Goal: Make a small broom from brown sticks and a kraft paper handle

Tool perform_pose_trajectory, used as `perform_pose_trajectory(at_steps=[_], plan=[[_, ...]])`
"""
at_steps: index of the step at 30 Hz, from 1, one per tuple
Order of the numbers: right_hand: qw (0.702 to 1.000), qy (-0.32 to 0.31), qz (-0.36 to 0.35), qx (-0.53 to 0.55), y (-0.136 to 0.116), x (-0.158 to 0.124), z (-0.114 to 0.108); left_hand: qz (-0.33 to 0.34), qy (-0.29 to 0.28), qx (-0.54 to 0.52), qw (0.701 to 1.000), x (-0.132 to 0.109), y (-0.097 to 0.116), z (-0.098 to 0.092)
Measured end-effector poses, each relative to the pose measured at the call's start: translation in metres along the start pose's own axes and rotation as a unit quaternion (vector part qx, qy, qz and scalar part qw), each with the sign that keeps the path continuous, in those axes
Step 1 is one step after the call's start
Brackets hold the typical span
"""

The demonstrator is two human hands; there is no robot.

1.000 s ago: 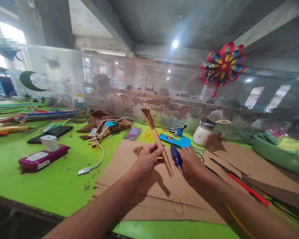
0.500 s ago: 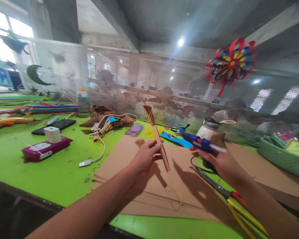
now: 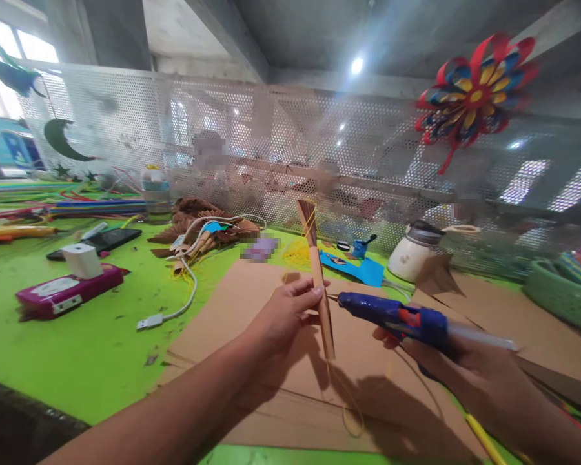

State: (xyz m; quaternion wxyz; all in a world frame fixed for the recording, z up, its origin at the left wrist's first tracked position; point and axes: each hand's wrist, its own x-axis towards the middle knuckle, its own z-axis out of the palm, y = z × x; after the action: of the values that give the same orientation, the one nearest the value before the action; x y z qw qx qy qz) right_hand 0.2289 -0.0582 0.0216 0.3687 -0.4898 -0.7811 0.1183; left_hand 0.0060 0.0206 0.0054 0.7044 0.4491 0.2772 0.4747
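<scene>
My left hand point(image 3: 290, 310) pinches a narrow folded brown paper piece point(image 3: 325, 323), held upright and slightly tilted, its pleated top fanned out. A yellow thread point(image 3: 353, 420) loops around the pleats and also hangs below the piece. My right hand point(image 3: 445, 355) is wrapped round a blue glue gun point(image 3: 382, 310) with a clear glue stick in its back. The gun's tip points left, at or very near the paper piece beside my left fingertips. Large sheets of brown paper point(image 3: 252, 290) lie beneath both hands.
On the green table point(image 3: 101, 349) are a purple power strip point(image 3: 72, 294) with a white plug, a white USB cable point(image 3: 193, 303), brown pleated pieces point(image 3: 198, 226), a blue paper piece point(image 3: 358, 270), a white jar point(image 3: 409, 258) and a green basket point(image 3: 556, 303). Yellow handles show at lower right.
The glue gun has moved down and turned, bringing its tip to the paper piece in my left hand. The paper piece stands more upright. The camera view has shifted slightly.
</scene>
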Motion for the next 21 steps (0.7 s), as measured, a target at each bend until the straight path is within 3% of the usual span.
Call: perform_pose_trajectory(at_steps=[21], plan=[[0.996, 0.031, -0.057, -0.058, -0.015, 0.003, 0.0, 0.025, -0.006, 0.009, 1.0, -0.005, 0.005, 0.003]])
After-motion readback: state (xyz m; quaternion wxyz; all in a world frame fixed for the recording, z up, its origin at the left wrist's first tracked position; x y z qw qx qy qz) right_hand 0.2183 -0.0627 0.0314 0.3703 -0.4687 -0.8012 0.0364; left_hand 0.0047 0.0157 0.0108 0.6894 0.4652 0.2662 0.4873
